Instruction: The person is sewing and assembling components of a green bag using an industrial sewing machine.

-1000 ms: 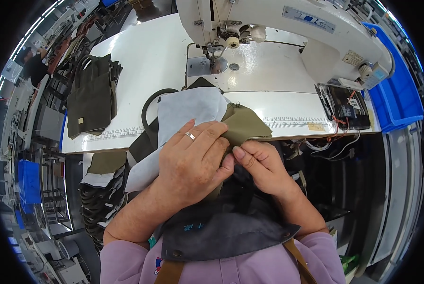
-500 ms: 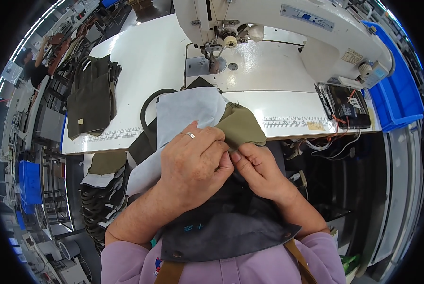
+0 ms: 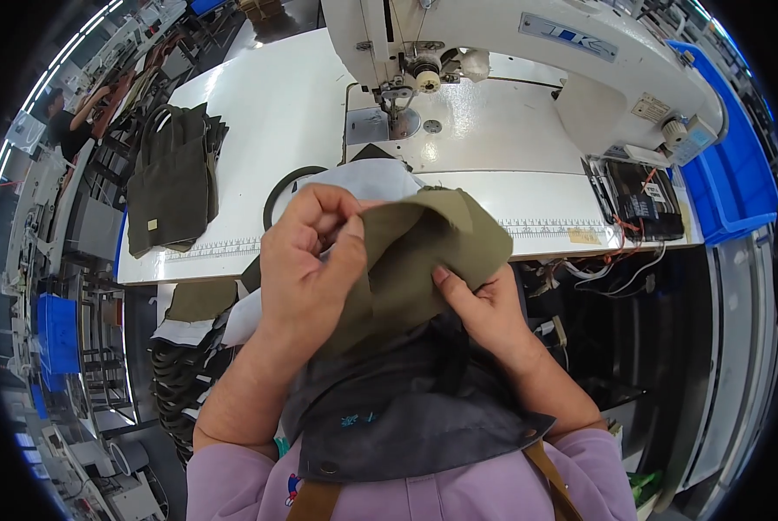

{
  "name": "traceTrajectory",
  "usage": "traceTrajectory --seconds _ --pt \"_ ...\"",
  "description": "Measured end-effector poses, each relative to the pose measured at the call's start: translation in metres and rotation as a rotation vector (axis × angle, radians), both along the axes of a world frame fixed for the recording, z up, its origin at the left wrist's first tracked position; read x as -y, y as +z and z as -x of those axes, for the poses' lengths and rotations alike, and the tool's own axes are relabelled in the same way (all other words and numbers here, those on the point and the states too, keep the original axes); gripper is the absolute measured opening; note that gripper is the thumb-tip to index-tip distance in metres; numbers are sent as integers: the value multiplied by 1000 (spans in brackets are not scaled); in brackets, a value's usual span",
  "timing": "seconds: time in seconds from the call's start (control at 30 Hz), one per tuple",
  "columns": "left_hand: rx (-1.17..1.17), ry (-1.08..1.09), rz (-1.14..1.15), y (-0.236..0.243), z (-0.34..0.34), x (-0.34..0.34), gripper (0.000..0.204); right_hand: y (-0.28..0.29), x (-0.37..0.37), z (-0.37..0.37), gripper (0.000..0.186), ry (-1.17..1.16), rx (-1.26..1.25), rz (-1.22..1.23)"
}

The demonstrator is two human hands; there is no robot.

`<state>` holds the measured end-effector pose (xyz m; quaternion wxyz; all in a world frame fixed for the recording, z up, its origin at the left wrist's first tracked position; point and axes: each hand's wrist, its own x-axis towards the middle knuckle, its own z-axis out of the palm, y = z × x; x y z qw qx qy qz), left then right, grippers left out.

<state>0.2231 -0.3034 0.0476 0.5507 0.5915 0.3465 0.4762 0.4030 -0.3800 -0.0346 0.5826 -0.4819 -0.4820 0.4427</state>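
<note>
An olive-green fabric piece (image 3: 410,269) is spread open between both hands in front of the sewing machine table (image 3: 263,104). My left hand (image 3: 311,260) pinches its upper left edge, with thumb and fingers curled. My right hand (image 3: 484,308) grips the lower right part, thumb lying on the green cloth. Behind this piece a white fabric piece (image 3: 380,172) and a dark looped strap (image 3: 274,195) rest at the table's front edge, partly hidden. The machine's needle and presser foot (image 3: 393,113) stand just beyond them.
A stack of dark bags (image 3: 170,178) lies on the table's left. More folded pieces (image 3: 180,373) hang below it. A dark device with wires (image 3: 632,204) and a blue bin (image 3: 732,191) are at the right. A person (image 3: 72,122) sits at a far-left station.
My left hand has turned over and risen, lifting the green fabric, which now opens wide across the white piece. My right hand has moved slightly right, still gripping it.
</note>
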Motion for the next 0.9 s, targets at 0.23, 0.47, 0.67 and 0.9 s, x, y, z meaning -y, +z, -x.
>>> traceTrajectory --seconds 0.23,0.47,0.67,0.9 --pt "-4 81 -215 7 3 -28 14 16 -14 4 28 -169 -290 4" --pt "-127 57 -389 28 17 -39 35 53 -61 23 37 -64 -635 -211" --pt "-639 -113 -448 58 28 -42 42 69 -69 35 46 79 -590 -300" --pt "-859 -6 -582 83 34 -41 17 83 -86 17 48 -248 342 -334"
